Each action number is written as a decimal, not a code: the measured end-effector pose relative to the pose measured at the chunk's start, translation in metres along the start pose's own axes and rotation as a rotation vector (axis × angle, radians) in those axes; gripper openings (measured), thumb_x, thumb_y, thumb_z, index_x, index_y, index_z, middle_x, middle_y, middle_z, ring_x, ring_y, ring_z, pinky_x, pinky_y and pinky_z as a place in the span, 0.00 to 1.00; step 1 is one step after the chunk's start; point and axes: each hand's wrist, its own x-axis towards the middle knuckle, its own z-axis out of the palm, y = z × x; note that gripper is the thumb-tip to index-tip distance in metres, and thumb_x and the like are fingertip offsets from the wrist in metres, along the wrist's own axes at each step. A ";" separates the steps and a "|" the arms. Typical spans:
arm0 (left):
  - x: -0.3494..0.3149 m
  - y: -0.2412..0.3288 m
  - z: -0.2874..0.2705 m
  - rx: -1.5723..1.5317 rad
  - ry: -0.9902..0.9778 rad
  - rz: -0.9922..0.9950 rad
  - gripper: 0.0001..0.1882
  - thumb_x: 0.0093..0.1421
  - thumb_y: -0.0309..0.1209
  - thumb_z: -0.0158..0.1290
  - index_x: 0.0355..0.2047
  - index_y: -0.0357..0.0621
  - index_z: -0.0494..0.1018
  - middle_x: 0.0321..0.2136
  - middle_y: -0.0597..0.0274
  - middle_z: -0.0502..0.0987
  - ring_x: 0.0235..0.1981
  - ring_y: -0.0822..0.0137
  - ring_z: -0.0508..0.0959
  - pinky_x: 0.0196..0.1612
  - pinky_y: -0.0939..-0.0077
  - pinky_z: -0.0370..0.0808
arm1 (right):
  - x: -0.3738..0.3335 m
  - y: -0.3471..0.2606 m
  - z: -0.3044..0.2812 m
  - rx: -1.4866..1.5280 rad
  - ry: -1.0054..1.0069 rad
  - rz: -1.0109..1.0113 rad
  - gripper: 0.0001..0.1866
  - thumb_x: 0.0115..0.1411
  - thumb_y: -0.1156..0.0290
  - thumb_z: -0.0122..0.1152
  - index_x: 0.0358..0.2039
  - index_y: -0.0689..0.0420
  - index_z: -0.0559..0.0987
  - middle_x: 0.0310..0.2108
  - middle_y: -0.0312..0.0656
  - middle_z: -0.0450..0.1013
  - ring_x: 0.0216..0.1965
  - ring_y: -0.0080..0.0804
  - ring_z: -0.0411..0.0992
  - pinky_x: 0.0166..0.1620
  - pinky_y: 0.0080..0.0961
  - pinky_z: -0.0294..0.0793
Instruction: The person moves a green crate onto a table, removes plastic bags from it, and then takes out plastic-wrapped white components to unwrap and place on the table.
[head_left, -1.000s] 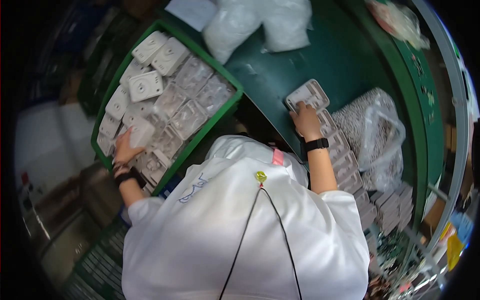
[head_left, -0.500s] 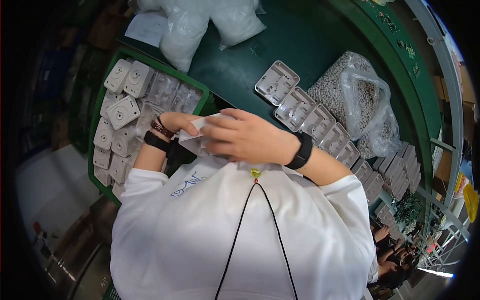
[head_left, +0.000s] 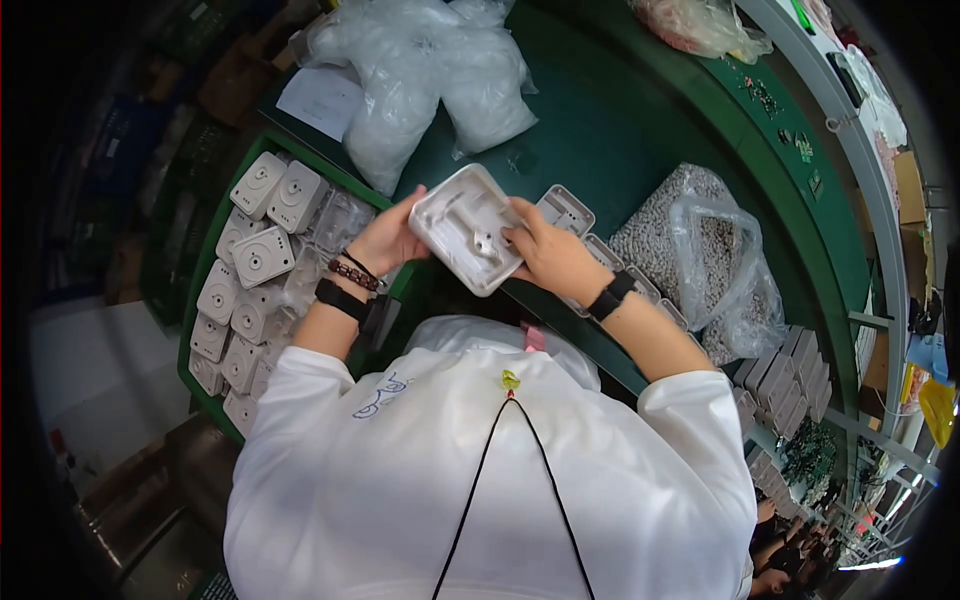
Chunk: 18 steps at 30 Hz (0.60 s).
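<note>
A white plastic housing (head_left: 468, 232), shaped like a shallow rectangular box with rounded corners, is held up in front of me with its hollow inside showing. My left hand (head_left: 394, 236) grips its left edge. At the opposite edge, my right hand (head_left: 556, 256) holds it, with fingers reaching over the rim. Behind my right hand a row of similar open housings (head_left: 567, 210) lies on the green table, partly covered by that hand and forearm. Left of my left hand stands a green crate (head_left: 222, 232) with several white housings (head_left: 263, 257) and clear plastic wrapping in it.
Large bags of white filling (head_left: 400, 90) and a paper sheet (head_left: 320, 102) lie at the table's far left. On the right is a clear bag of small grey parts (head_left: 690, 250). Stacked housings (head_left: 785, 380) stand farther right, and green circuit boards (head_left: 808, 450) lie beyond.
Both hands have moved up and away from my chest. The housing, earlier mostly hidden by my right hand, now shows its inside between both hands. The view has shifted slightly.
</note>
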 end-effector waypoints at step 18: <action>-0.070 -0.075 0.019 0.597 0.862 0.453 0.07 0.57 0.30 0.44 0.35 0.42 0.67 0.31 0.66 0.72 0.26 0.79 0.67 0.31 0.88 0.63 | 0.043 0.031 0.137 -0.500 -0.026 0.672 0.28 0.40 0.47 0.58 0.32 0.61 0.75 0.48 0.44 0.59 0.48 0.39 0.55 0.46 0.41 0.56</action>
